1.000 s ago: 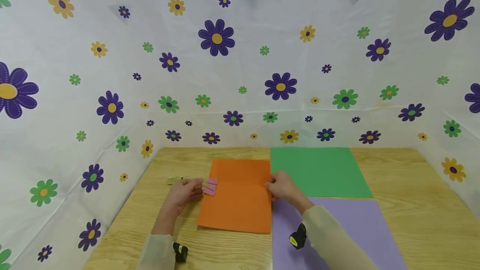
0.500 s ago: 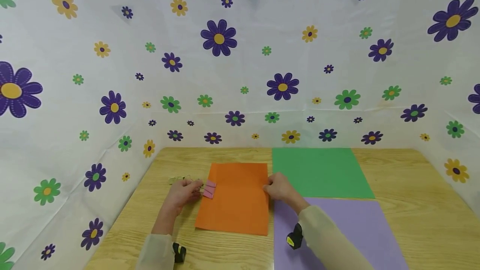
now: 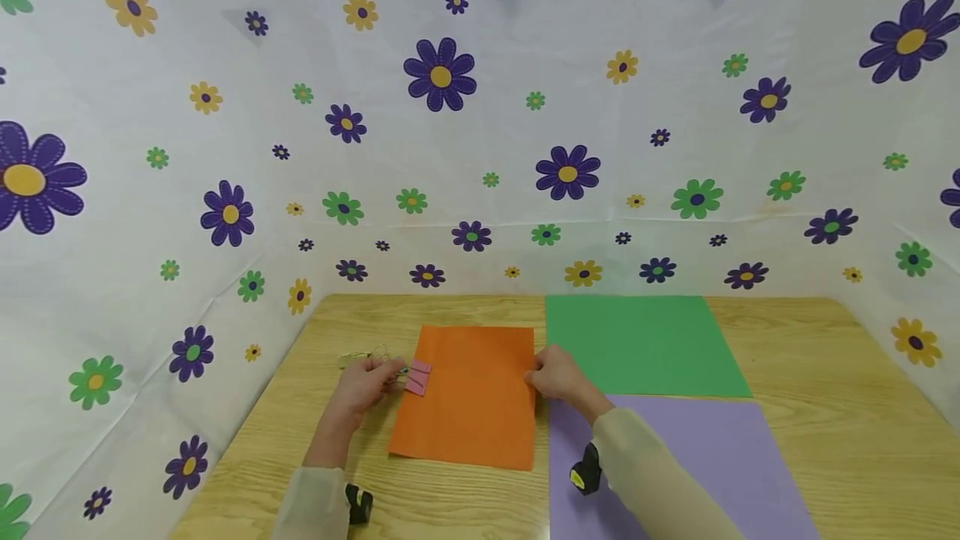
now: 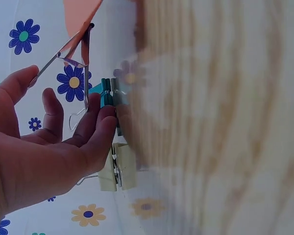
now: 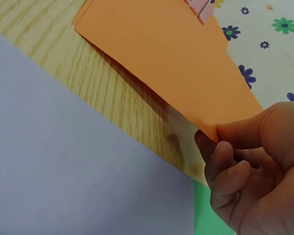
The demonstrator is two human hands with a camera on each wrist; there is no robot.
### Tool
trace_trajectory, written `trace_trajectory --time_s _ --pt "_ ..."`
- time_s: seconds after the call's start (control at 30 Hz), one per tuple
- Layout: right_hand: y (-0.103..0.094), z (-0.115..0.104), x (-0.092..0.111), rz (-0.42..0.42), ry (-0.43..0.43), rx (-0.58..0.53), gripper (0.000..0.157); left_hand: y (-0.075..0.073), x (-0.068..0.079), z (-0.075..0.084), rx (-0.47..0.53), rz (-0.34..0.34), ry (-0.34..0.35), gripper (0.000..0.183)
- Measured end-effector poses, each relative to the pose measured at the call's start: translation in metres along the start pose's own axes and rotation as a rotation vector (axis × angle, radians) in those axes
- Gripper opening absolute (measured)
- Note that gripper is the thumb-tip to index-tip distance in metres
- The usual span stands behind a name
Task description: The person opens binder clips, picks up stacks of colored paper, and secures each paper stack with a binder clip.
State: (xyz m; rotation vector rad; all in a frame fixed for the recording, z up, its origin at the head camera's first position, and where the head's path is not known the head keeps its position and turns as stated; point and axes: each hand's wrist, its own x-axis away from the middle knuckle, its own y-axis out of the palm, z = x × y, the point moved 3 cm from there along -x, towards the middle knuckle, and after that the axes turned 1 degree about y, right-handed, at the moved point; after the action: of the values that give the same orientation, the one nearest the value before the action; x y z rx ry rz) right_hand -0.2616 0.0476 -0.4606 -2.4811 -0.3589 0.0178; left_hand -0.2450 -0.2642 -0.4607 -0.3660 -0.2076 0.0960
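1. Currently, the left hand [image 3: 362, 387] pinches the wire handles of a pink binder clip [image 3: 417, 378], thumb on one handle and fingers against the other.
2. The pink binder clip sits over the left edge of the orange paper [image 3: 472, 411], about midway along it.
3. The right hand [image 3: 558, 373] grips the paper's opposite edge between thumb and fingers; a shadow falls beneath that edge, and two layers show at one corner.
4. The orange paper is left of a purple sheet [image 3: 690, 461] and a green sheet [image 3: 645, 346], which lie flat on the wooden table [image 3: 847, 407], green just beyond purple.
5. Near the left hand are a teal clip [image 4: 107, 93] and a pale yellow clip [image 4: 106, 176].
6. A flowered white backdrop [image 3: 498, 132] surrounds the table.
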Motion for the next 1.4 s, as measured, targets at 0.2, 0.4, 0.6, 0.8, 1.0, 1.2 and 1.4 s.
trace_trajectory --time_s 0.2,0.4,0.6,0.8,1.0,1.2,1.4 --pt "0.001 -0.002 -0.001 -0.001 -0.042 0.066 0.051 0.001 -0.002 -0.002 -0.067 -0.036 0.0 0.033" --pt "0.002 -0.002 0.001 0.002 -0.054 0.092 0.052 0.002 -0.002 -0.002 -0.175 -0.109 -0.003 0.036" --pt "0.002 -0.002 0.0 -0.011 -0.038 0.107 0.05 0.001 -0.002 0.002 -0.202 -0.176 -0.004 0.058" --pt "0.002 -0.002 0.001 -0.01 -0.037 0.094 0.05 -0.001 -0.006 -0.002 -0.168 -0.197 -0.006 0.059" --pt "0.004 -0.001 0.001 -0.019 -0.047 0.105 0.05 -0.001 -0.003 -0.001 -0.194 -0.113 0.013 0.031" --pt "0.005 0.001 -0.002 -0.007 -0.041 0.106 0.05 0.002 -0.002 0.006 -0.281 -0.07 0.051 0.038" --pt "0.007 0.001 -0.004 0.004 -0.04 0.123 0.051 0.007 0.002 0.013 -0.455 -0.061 0.127 0.035"
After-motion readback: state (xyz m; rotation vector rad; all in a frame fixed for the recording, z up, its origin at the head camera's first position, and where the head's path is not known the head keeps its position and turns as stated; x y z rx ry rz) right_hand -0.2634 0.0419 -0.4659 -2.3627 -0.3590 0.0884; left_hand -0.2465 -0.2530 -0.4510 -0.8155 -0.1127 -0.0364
